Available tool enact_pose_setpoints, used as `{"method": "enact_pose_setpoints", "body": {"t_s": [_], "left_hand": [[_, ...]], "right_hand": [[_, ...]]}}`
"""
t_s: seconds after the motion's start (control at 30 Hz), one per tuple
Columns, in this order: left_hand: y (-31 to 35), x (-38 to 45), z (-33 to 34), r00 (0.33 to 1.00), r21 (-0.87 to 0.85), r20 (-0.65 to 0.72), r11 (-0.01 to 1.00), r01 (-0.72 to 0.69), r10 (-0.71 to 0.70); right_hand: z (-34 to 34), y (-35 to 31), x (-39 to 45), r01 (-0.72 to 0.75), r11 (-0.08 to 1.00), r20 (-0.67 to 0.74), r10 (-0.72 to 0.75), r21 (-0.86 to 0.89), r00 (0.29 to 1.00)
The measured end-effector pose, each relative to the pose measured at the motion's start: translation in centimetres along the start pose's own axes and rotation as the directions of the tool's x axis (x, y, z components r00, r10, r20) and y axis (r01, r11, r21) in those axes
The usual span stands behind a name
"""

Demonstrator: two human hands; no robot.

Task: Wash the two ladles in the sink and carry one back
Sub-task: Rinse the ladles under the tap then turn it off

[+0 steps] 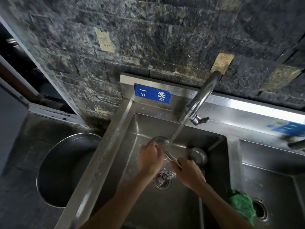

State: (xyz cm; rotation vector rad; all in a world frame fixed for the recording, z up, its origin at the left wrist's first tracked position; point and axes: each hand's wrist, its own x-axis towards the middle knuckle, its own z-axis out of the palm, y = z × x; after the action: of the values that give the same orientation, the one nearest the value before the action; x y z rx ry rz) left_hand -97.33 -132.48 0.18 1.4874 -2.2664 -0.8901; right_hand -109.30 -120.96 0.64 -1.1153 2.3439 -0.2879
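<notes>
A: Nearest first, go.
B: Two bare forearms reach into the steel sink [138, 126]. Right hand [189, 174] has its fingers curled tight round the thin metal handle of a ladle [162, 144], gripping near the handle's end. Left hand [151, 158] is up at the ladle's bowl, fingers bent over it; how tightly they close I can't tell, back of the hand blocks it.
A: Where's the ladle exactly?
B: Held above the basin, bowl up-left, directly under the water stream [179, 129]. Shiny, rounded bowl, blurred by splash.
A: Second ladle?
B: Round dull-metal bowl [197, 155] lying in the basin just right of the hands, apart from both. Handle not clear.
A: Basin floor?
B: Round drain [161, 180] below the hands, water splashing on it. Brushed steel, square corners.
A: Sides?
B: Green crumpled cloth [241, 205] in the right basin beside its drain. Big round steel pot [66, 171] on the left.
A: Farther back?
B: Curved chrome faucet [201, 96], blue sign [152, 93] on the backsplash, rough dark stone wall [148, 38] behind.
</notes>
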Motion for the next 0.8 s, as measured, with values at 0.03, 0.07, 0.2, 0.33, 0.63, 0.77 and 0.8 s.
{"method": "enact_pose_setpoints", "body": {"t_s": [0.03,0.07,0.2,0.33,0.63,0.77,0.8], "left_hand": [[-0.3,-0.1,0.8,0.994,0.070,-0.085,0.995,-0.066,0.072],[-0.4,-0.1,1.5,0.988,0.108,-0.101,0.989,-0.104,0.115],[-1.1,0.6,5.2,0.996,0.066,0.079,0.997,-0.051,0.046],[-1.3,3.6,6.2,0.942,-0.098,0.278,0.970,0.225,-0.190],[1.4,1.1,7.4,0.997,0.075,0.025,0.995,-0.072,0.070],[-0.6,3.0,7.0,0.983,-0.244,0.181,0.970,0.021,0.024],[-0.8,2.7,7.4,0.993,-0.267,0.111,0.962,0.061,-0.032]], "right_hand": [[0.3,0.7,-0.7,0.004,1.000,0.003,-0.004,0.003,1.000],[0.4,1.1,-1.5,0.002,1.000,0.009,-0.002,0.006,1.000],[1.1,1.7,-3.6,0.007,1.000,0.013,-0.007,-0.023,1.000],[0.6,2.3,-5.7,0.010,0.992,-0.014,-0.012,-0.130,1.000],[0.6,1.9,-4.5,-0.014,0.990,-0.029,0.011,-0.138,1.000],[1.3,2.1,-4.9,-0.041,0.982,-0.035,0.035,-0.182,0.999],[1.4,1.7,-4.7,-0.050,0.982,-0.035,0.044,-0.184,0.998]]}}
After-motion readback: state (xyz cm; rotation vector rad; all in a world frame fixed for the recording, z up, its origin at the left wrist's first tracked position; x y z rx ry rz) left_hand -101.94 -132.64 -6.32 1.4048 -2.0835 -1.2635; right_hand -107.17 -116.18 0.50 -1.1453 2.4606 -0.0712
